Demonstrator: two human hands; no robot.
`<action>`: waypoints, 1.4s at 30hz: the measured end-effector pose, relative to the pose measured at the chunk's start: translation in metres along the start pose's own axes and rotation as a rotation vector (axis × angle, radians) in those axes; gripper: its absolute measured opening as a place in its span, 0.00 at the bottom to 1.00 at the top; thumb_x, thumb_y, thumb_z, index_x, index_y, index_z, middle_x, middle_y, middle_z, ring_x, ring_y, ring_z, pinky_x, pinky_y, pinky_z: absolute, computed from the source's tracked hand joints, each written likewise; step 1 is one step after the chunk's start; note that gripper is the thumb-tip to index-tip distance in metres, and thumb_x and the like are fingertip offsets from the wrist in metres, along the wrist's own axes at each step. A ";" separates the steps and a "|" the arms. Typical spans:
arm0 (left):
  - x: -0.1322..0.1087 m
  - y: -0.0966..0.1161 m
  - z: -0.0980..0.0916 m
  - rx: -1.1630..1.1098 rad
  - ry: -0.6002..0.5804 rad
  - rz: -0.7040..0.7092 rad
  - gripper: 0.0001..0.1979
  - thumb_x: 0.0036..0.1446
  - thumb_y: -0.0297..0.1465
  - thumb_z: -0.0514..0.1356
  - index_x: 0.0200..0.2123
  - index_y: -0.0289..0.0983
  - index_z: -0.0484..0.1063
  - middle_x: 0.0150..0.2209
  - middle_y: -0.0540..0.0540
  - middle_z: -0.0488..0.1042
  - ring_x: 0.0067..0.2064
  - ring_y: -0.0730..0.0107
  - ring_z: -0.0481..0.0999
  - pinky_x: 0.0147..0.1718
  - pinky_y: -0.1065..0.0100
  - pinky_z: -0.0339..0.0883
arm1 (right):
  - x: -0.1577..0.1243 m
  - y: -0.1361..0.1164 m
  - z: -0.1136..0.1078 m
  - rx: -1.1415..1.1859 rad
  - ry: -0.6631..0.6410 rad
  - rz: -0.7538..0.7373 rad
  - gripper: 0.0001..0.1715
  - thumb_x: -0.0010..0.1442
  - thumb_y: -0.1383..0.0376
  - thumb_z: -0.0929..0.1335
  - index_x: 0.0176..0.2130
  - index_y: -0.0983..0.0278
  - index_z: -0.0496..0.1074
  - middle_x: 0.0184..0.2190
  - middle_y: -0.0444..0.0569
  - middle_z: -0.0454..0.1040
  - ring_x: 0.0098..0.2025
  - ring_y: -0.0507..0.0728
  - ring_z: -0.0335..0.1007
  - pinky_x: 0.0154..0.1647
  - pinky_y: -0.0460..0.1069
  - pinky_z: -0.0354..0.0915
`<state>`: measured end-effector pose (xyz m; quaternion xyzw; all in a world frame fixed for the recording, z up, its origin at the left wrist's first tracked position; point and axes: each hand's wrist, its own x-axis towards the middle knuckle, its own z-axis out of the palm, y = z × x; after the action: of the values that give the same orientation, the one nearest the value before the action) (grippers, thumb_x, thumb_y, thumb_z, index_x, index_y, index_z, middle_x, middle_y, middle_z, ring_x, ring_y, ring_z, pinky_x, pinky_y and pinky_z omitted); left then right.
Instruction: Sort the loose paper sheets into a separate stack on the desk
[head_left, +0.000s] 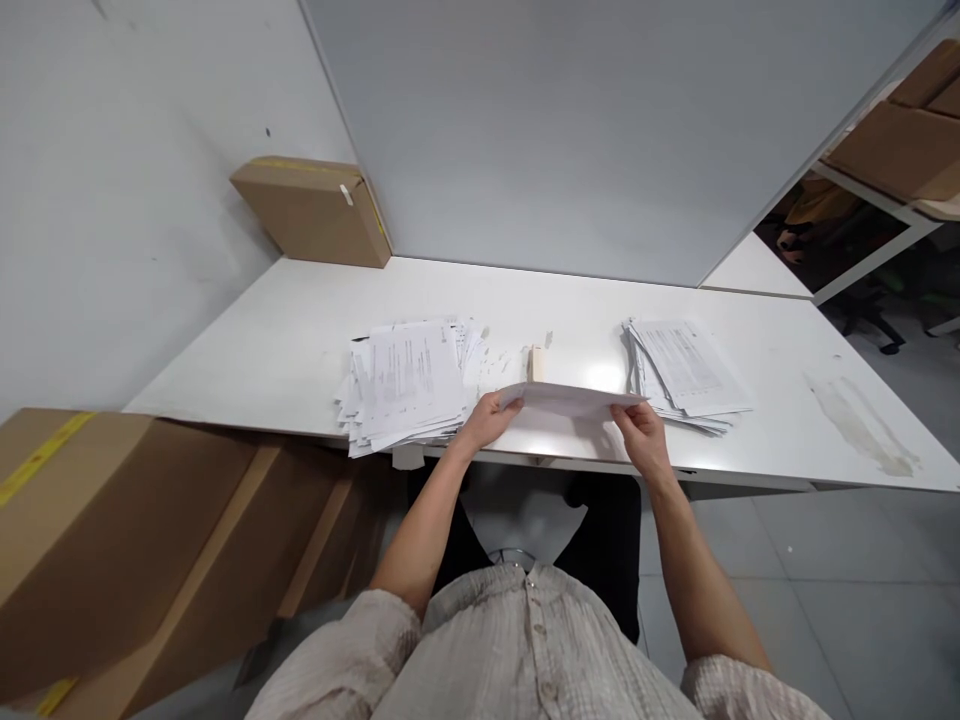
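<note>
A sheet of paper [574,400] is held up at the table's front edge, tilted and stretched between both hands. My left hand [491,418] pinches its left end, and my right hand [641,432] grips the right end between thumb and fingers. Whether it is one sheet or a few, I cannot tell. Left of my left hand lies a messy stack of printed papers [412,380]. Beyond my right hand sits a second, smaller paper stack [686,365]. Just behind the held sheet is a small cream-coloured block [537,364], partly hidden by it.
The white table [570,300] meets a grey partition [525,130] at its back. A cardboard box [315,215] stands in the back left corner. Large cartons [112,520] crowd the floor at left. More boxes [900,150] rest on a shelf at far right.
</note>
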<state>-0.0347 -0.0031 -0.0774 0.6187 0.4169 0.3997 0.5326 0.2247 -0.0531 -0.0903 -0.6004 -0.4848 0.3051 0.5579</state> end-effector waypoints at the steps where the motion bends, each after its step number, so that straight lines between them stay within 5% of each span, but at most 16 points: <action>1: 0.000 0.003 -0.001 -0.008 -0.003 -0.011 0.17 0.50 0.44 0.60 0.34 0.36 0.76 0.32 0.44 0.77 0.38 0.60 0.75 0.40 0.61 0.69 | -0.001 -0.001 -0.003 -0.007 0.006 -0.002 0.16 0.50 0.55 0.71 0.23 0.62 0.64 0.20 0.41 0.66 0.25 0.51 0.61 0.30 0.49 0.60; 5: -0.001 0.013 -0.004 -0.033 -0.061 -0.028 0.22 0.50 0.46 0.60 0.39 0.33 0.75 0.34 0.41 0.78 0.40 0.58 0.76 0.41 0.60 0.69 | -0.004 -0.022 -0.021 0.038 -0.115 0.027 0.13 0.51 0.56 0.70 0.34 0.61 0.70 0.28 0.45 0.72 0.32 0.55 0.68 0.36 0.52 0.65; 9: -0.004 0.023 -0.006 0.071 -0.239 -0.036 0.19 0.53 0.45 0.57 0.37 0.36 0.76 0.35 0.44 0.78 0.38 0.60 0.77 0.36 0.65 0.69 | -0.013 -0.060 -0.040 -0.193 -0.030 -0.121 0.28 0.51 0.57 0.71 0.51 0.56 0.66 0.48 0.51 0.70 0.47 0.59 0.68 0.46 0.56 0.65; 11: -0.006 0.029 -0.003 0.105 -0.347 -0.030 0.16 0.52 0.43 0.58 0.33 0.37 0.77 0.33 0.46 0.78 0.35 0.61 0.77 0.31 0.68 0.69 | -0.019 -0.076 -0.043 -0.341 -0.114 -0.186 0.35 0.50 0.57 0.72 0.56 0.54 0.62 0.54 0.52 0.66 0.52 0.62 0.65 0.47 0.56 0.64; 15: -0.007 0.038 0.004 0.118 -0.535 -0.092 0.12 0.51 0.39 0.58 0.30 0.38 0.76 0.30 0.48 0.78 0.32 0.64 0.77 0.26 0.72 0.67 | -0.031 -0.079 -0.037 -0.347 -0.531 -0.014 0.36 0.54 0.56 0.69 0.60 0.53 0.58 0.43 0.50 0.74 0.39 0.59 0.71 0.37 0.53 0.68; 17: -0.006 0.038 0.003 0.141 -0.570 -0.161 0.10 0.51 0.38 0.59 0.30 0.38 0.76 0.30 0.48 0.78 0.32 0.65 0.77 0.25 0.72 0.66 | -0.035 -0.068 -0.033 -0.279 -0.566 0.123 0.36 0.55 0.56 0.68 0.61 0.53 0.57 0.35 0.47 0.75 0.32 0.56 0.71 0.30 0.51 0.68; 21: 0.000 0.026 -0.005 0.112 -0.384 -0.275 0.12 0.47 0.36 0.62 0.35 0.36 0.76 0.28 0.46 0.77 0.26 0.66 0.77 0.23 0.70 0.67 | -0.037 -0.040 -0.028 -0.016 -0.457 0.329 0.43 0.53 0.56 0.69 0.63 0.54 0.52 0.34 0.45 0.75 0.32 0.56 0.72 0.29 0.50 0.68; 25: 0.006 0.007 -0.006 0.134 -0.160 -0.271 0.16 0.47 0.34 0.61 0.41 0.35 0.74 0.21 0.48 0.74 0.22 0.67 0.75 0.24 0.69 0.67 | -0.035 -0.019 -0.023 0.119 -0.420 0.504 0.27 0.47 0.56 0.73 0.47 0.62 0.74 0.35 0.48 0.77 0.33 0.57 0.72 0.31 0.51 0.69; 30: 0.017 -0.008 0.007 0.256 0.119 -0.168 0.17 0.49 0.29 0.58 0.45 0.37 0.72 0.23 0.50 0.75 0.23 0.70 0.73 0.32 0.67 0.67 | -0.032 -0.010 -0.011 0.100 -0.306 0.561 0.20 0.45 0.58 0.73 0.39 0.62 0.77 0.34 0.48 0.78 0.31 0.56 0.73 0.28 0.49 0.68; 42: 0.035 -0.017 0.015 0.347 0.228 -0.082 0.16 0.51 0.25 0.56 0.44 0.39 0.73 0.30 0.47 0.75 0.32 0.65 0.74 0.41 0.63 0.64 | -0.026 0.004 -0.011 0.108 -0.216 0.534 0.19 0.46 0.58 0.72 0.40 0.61 0.77 0.35 0.49 0.79 0.33 0.59 0.75 0.27 0.51 0.70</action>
<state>-0.0109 0.0263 -0.0942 0.6343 0.5618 0.3675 0.3833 0.2265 -0.0808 -0.0963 -0.6402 -0.3495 0.5287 0.4341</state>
